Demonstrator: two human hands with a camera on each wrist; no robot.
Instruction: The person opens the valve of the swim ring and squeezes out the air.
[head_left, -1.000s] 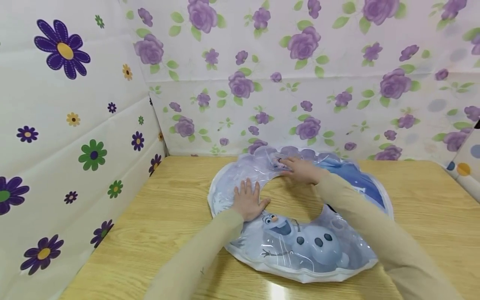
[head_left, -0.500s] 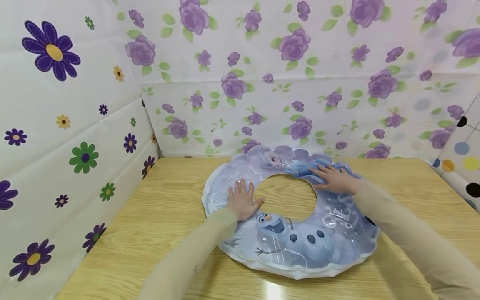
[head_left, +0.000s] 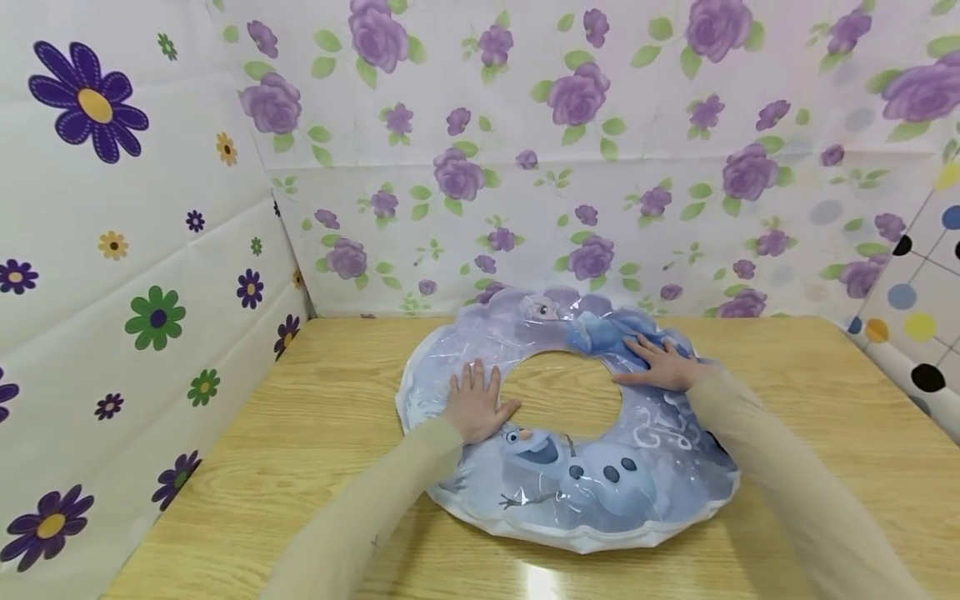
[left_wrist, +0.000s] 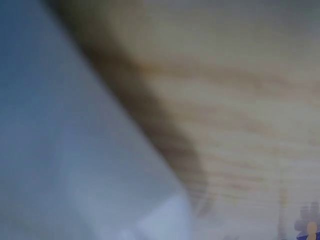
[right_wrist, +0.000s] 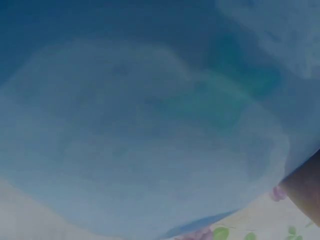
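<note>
An inflatable swim ring [head_left: 600, 492] with a printed snowman, a blue-dressed figure and white lettering lies on the wooden table. On its left side rests my left hand [head_left: 476, 408], fingers straight and spread. My right hand [head_left: 663, 367] lies spread over the blue part at the upper right of the ring. In the left wrist view a blurred pale edge of the swim ring [left_wrist: 75, 150] fills the left side. Close up and blurred, the blue surface of the swim ring [right_wrist: 125, 125] takes up most of the right wrist view. Neither hand shows in the wrist views.
The wooden table [head_left: 300, 417] extends on both sides of the ring. Behind it stands a backdrop of purple roses [head_left: 405, 225], just past the ring's far edge. A flower-print sheet [head_left: 127, 217] hangs at the left, and a dotted sheet [head_left: 930, 292] at the right.
My right hand has slid from the ring's far top, first rightwards, then settled on its upper right part, uncovering the printed figure. My left hand stays on the left side. The view has shifted slightly.
</note>
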